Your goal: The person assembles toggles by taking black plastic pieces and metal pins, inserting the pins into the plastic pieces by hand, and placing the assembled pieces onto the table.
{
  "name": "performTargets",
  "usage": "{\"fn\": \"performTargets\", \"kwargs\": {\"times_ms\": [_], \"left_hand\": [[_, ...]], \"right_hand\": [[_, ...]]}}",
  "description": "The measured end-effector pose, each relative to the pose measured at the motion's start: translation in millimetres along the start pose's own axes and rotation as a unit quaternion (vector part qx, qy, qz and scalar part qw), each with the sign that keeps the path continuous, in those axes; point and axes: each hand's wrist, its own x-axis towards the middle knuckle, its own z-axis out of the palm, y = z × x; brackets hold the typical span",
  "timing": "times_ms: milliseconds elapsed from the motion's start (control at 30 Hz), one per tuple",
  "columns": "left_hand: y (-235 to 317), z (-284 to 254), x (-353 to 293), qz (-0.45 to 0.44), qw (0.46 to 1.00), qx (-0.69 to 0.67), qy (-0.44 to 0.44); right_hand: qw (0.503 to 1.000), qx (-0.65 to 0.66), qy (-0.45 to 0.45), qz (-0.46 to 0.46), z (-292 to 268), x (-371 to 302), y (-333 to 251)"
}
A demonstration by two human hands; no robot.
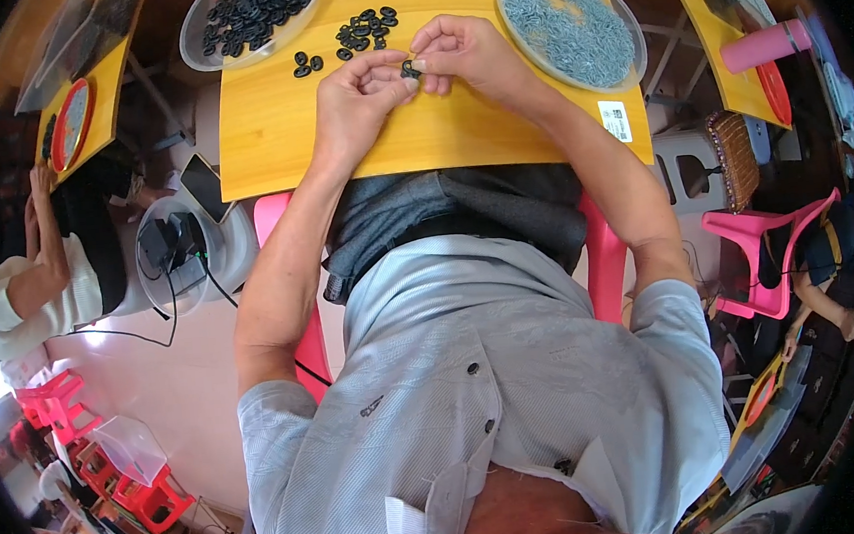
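Above the yellow table (438,146) my two hands meet over one small black oval part (411,69). My left hand (361,96) pinches it from the left between thumb and fingers. From the right, the thumb and fingertips of my right hand (466,55) close on the same piece. Just beyond the hands lies a loose group of similar black oval parts (361,33), and several more (307,66) sit to their left. A round clear tub (191,45) heaped with black parts is at the far left. At the far right, a clear tub (639,49) holds many thin silvery metal pieces.
A white printed label (615,122) is stuck near the table's right front corner. To the left, a stool carries a clear container (162,278) with black devices and cables, beside a dark phone-like slab (205,187). Other people sit at yellow tables on both sides.
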Motion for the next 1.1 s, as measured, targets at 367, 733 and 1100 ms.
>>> {"fn": "performTargets", "kwargs": {"times_ms": [367,733,1100], "left_hand": [[11.1,5.1,-3.9,0.153,0.943,0.296,-0.028],[9.9,6.1,-5.0,0.228,0.908,0.35,-0.004],[9.6,4.6,-5.5,0.275,0.866,0.418,-0.023]], "right_hand": [[1.0,-0.007,0.0,0.02,-1.6,-6.7,-7.8],[0.999,0.011,0.021,0.03,3.0,-8.9,-5.3],[0.999,-0.002,0.036,0.006,5.6,-9.0,9.2]]}}
